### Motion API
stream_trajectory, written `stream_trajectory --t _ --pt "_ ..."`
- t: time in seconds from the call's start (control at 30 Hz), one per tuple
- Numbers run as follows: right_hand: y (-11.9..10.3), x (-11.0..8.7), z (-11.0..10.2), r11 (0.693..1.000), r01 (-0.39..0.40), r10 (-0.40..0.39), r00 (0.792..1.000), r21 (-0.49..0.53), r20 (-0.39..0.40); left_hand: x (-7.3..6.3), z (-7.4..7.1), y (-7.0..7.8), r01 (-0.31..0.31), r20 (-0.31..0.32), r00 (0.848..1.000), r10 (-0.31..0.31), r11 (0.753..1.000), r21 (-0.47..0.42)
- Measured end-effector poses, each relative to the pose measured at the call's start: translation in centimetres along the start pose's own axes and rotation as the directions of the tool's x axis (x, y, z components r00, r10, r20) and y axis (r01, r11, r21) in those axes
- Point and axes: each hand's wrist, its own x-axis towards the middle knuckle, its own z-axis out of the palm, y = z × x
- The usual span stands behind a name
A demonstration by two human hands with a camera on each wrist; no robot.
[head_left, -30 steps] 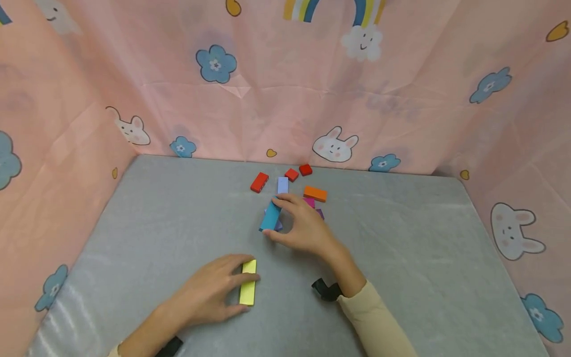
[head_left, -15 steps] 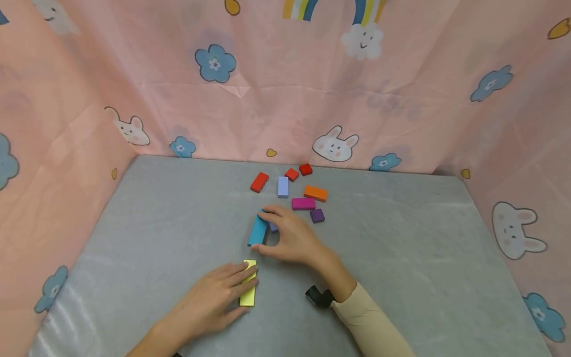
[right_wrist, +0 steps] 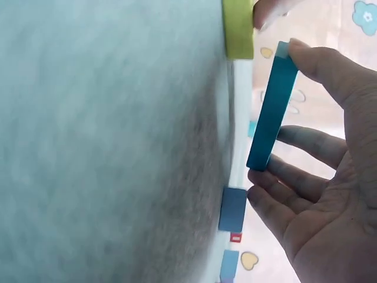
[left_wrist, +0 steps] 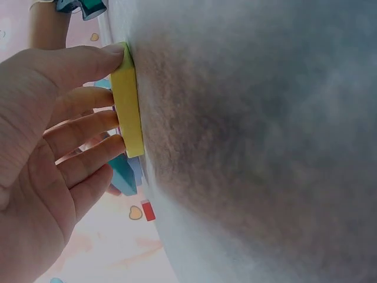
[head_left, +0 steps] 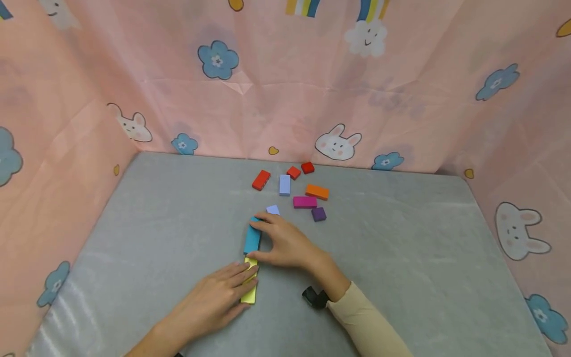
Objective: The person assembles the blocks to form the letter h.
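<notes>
At the frame's lower centre, the left hand [head_left: 209,300] rested near-straight fingers on a yellow rectangular block [head_left: 249,297]; just beyond, the right hand [head_left: 285,243] pinched a blue rectangular block [head_left: 252,240] by its 2 ends, tilted, where uneven pressure could have made it slip; upper centre, 8 coloured blocks [head_left: 305,202] lay loose, no container showing

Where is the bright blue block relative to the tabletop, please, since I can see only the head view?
Observer: The right wrist view shows the bright blue block held up off the tabletop by the right hand.
Operator: Thank you; is it level?
Observer: No, it tilts, with its end nearer the yellow block higher.
Operator: And are those two blocks touching?
Observer: No, the right wrist view shows a gap between them.
</notes>
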Motion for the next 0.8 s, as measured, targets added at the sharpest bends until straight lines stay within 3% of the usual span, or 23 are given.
stream_trajectory --t 0.23,0.63,0.8 --pt "0.35 -0.01 0.20 0.998 0.019 -0.018 1.000 -0.053 0.012 -0.02 0.00 0.13 0.020 0.004 1.000 -0.020 1.000 -0.020" --pt "0.27 -0.14 0.38 0.991 0.071 -0.067 0.997 -0.112 0.043 -0.06 -0.22 0.17 0.059 0.063 0.996 -0.055 0.996 -0.070" --pt "0.19 -0.34 0.20 0.991 0.070 -0.063 0.995 -0.112 0.072 -0.17 -0.18 0.13 0.048 0.047 0.998 -0.045 0.997 -0.059"
